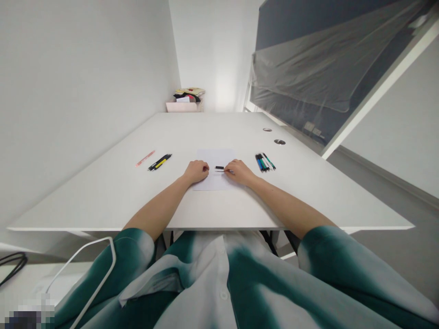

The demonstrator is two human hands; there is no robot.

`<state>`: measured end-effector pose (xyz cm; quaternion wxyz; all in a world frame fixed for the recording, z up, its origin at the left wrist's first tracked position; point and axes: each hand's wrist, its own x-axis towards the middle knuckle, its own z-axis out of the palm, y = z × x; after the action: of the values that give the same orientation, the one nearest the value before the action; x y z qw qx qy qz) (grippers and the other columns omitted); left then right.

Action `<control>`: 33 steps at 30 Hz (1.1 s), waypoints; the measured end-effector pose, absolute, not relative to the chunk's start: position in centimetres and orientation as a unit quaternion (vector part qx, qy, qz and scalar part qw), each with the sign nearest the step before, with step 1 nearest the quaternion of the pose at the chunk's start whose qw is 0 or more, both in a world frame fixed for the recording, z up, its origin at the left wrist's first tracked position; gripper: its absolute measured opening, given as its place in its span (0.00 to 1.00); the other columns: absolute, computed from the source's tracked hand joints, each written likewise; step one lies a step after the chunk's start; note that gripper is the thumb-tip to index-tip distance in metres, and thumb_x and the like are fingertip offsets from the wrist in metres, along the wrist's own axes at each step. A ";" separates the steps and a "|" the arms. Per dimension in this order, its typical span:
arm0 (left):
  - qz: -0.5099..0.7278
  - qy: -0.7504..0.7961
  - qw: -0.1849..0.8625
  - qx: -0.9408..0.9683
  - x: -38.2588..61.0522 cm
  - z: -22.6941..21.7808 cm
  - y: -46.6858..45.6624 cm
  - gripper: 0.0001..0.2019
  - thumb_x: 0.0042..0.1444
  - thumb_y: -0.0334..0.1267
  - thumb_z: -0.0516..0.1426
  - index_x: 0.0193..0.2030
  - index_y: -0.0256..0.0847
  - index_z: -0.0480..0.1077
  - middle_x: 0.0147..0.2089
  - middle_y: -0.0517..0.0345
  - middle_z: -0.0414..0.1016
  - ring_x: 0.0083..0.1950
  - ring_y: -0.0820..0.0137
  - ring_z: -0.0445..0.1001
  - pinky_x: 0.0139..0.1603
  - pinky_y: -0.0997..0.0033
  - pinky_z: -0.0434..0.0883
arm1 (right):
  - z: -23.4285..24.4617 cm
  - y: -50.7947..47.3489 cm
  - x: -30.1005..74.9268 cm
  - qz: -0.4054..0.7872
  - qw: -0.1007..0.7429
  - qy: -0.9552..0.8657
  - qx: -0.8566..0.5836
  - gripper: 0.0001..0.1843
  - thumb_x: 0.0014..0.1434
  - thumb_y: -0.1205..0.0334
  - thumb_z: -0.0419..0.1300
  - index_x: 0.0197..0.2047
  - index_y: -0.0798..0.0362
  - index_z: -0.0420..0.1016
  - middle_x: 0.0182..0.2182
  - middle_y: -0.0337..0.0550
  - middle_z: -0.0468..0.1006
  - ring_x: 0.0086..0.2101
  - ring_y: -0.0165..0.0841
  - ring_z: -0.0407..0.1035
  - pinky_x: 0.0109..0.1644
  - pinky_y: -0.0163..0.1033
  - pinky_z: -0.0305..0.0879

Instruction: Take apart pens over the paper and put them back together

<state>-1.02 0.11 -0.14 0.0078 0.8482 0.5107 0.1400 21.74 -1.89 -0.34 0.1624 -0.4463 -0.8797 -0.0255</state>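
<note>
A sheet of white paper (pixel 212 183) lies in front of me, and both my hands rest on it. My right hand (pixel 239 172) pinches a thin, dark rod (pixel 219 172), perhaps a pen refill; its thin tip points left. Just above that rod lies a short black piece (pixel 219 167) that looks like a pen part. Left of these, my left hand (pixel 196 172) is closed, its fingers curled inward. A small dark red spot shows at its fingertips, too small to identify. The two hands are apart.
On the white table (pixel 113 201), dark and yellow pens (pixel 159 162) and a pink pen (pixel 145 158) lie left. Several pens (pixel 265 162) lie right, below two round metal discs (pixel 279 142). A box (pixel 181 106) with cloth-like items stands beyond the far edge.
</note>
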 end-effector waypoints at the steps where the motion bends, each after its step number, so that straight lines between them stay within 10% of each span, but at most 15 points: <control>1: 0.148 0.507 0.012 0.849 -1.1 -0.2 0.2 0.11 0.53 0.35 0.54 0.39 0.42 0.78 0.39 0.53 0.79 0.44 0.62 0.75 0.50 0.63 0.70 | -0.3 -1.9 21.8 -0.026 0.162 -0.880 -0.446 0.10 0.62 0.66 0.58 0.41 0.54 0.81 0.40 0.48 0.82 0.45 0.39 0.70 0.48 0.40 0.59; 33: 0.273 0.424 0.185 0.843 0.5 -0.4 -0.6 0.13 0.57 0.39 0.55 0.42 0.40 0.79 0.43 0.55 0.83 0.45 0.65 0.78 0.54 0.65 0.72 | -0.1 -2.1 21.3 -0.032 0.170 -0.875 -0.453 0.11 0.63 0.67 0.56 0.41 0.54 0.81 0.39 0.48 0.82 0.44 0.38 0.70 0.48 0.40 0.58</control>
<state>0.45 -0.62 -0.40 0.1848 0.8435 0.4244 0.2726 21.29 -2.15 -0.14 0.1698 -0.4527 -0.8748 -0.0324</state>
